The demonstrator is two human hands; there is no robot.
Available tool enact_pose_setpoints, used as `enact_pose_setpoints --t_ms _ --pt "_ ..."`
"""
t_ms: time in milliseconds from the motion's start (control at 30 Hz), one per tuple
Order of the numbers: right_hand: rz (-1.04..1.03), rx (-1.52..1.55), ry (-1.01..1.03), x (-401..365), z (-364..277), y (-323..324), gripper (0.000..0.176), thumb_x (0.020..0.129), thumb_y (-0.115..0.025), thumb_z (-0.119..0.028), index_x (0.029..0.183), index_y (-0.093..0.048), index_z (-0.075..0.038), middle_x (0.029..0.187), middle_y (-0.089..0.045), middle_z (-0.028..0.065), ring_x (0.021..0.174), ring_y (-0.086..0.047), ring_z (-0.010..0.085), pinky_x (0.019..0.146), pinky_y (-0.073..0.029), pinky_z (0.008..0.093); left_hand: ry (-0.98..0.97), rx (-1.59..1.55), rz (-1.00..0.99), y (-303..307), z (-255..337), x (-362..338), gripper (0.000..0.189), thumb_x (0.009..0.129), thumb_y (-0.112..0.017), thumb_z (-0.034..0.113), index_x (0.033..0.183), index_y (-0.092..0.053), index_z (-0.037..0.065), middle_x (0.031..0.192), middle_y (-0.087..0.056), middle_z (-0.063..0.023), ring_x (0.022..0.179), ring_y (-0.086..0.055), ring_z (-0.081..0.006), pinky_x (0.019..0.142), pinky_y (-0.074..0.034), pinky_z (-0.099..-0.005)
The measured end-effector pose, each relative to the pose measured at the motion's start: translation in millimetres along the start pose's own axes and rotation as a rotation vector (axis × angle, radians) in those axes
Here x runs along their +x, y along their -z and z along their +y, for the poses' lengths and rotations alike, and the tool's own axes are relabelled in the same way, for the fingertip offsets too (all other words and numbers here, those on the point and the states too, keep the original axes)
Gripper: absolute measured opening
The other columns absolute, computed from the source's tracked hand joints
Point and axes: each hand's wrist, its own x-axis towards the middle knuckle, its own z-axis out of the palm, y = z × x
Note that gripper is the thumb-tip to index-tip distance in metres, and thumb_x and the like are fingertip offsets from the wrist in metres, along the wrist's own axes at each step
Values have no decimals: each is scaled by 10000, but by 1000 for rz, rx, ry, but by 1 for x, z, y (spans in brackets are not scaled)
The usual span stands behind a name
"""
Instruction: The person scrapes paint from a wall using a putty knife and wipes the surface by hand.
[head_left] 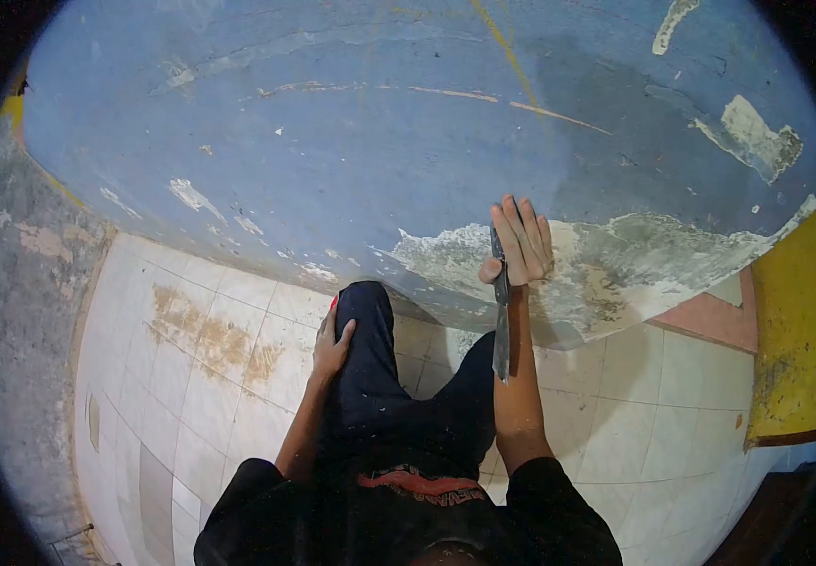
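Note:
My right hand (521, 243) is closed on a scraper (501, 321) with a long flat metal blade; the blade runs down along my forearm while the hand presses against the blue wall (351, 141) at its flaking lower edge. Around the hand the blue paint is gone, leaving a patch of bare whitish plaster (634, 259). My left hand (330, 341) rests flat on my raised left knee, in dark trousers (370, 368). It holds nothing that I can see.
White floor tiles (200, 377) with brown stains spread below and to the left. A grey rough wall (21, 283) stands at the left. A yellow surface (794, 321) and a pink tile strip (709, 316) lie at the right.

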Motion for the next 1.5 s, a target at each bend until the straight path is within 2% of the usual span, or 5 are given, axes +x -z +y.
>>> enact_pose_setpoints --t_ms 567,700,800,1067,1500 --pt "-629 702 -790 -85 -100 33 203 851 -487 -124 828 -638 9 746 -587 133 733 -569 274 709 -438 336 -464 -76 178 -2 57 31 376 823 -604 205 1122 -506 -1 1135 -509 -169 1107 -441 -349 966 -325 -406" --pt "-1282 406 -1476 -161 -134 58 191 859 -529 -138 896 -598 37 748 -577 145 717 -551 243 676 -435 323 -236 -1097 -553 -56 73 27 596 889 -415 535 1182 -482 20 1112 -535 -103 1037 -502 -209 910 -371 -333" --pt "-1075 482 -1394 -201 -147 72 256 870 -543 -162 1009 -540 53 722 -569 114 652 -534 199 602 -431 329 46 -1344 -792 -77 82 10 617 879 -406 567 1172 -483 30 1036 -558 -64 931 -540 -159 833 -417 -292" --pt "-1009 1011 -2071 -138 -135 85 296 943 -429 -297 753 -471 -73 552 -389 -31 432 -350 62 395 -284 230 419 -1780 -580 -92 96 5 314 919 -449 413 854 -482 108 720 -526 3 628 -518 -102 627 -442 -253" --pt "-996 441 -1621 -131 -141 58 462 931 -437 -387 592 -416 -74 525 -353 -49 458 -303 47 412 -217 233 580 -1896 -496 -84 116 27 404 860 -468 534 733 -425 153 604 -358 48 530 -354 -68 521 -357 -204"
